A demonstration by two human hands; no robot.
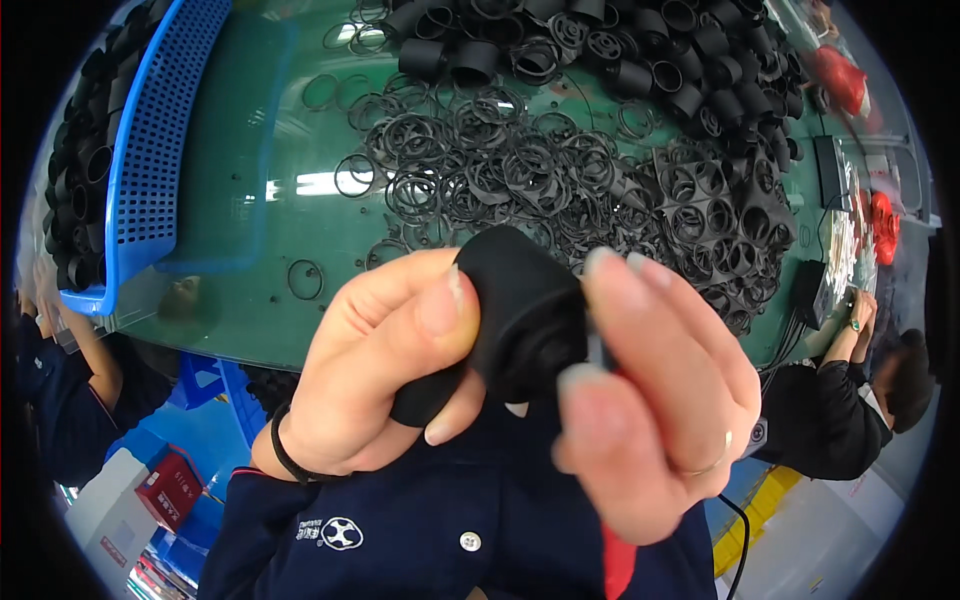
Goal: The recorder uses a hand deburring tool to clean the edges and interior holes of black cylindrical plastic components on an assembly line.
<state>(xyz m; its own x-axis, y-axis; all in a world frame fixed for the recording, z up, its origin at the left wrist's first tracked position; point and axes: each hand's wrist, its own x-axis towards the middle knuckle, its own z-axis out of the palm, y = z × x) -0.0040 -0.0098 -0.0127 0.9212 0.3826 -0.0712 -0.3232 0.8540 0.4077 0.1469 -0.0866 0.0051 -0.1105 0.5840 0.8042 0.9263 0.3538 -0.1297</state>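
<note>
Ideally, the left hand (385, 360) grasping the black part (515, 290) should brace it, while the right hand (660, 400), its hold unclear, works gently at the ridged end (548, 352) between them.

1. Shirt (430, 510): on the chest, a round white emblem (342, 534) with small white lettering (309, 532) beside it.
2. Red box (168, 488): white characters in a slanted line.
3. White carton (105, 495): small red mark (115, 551), too small to read.
</note>
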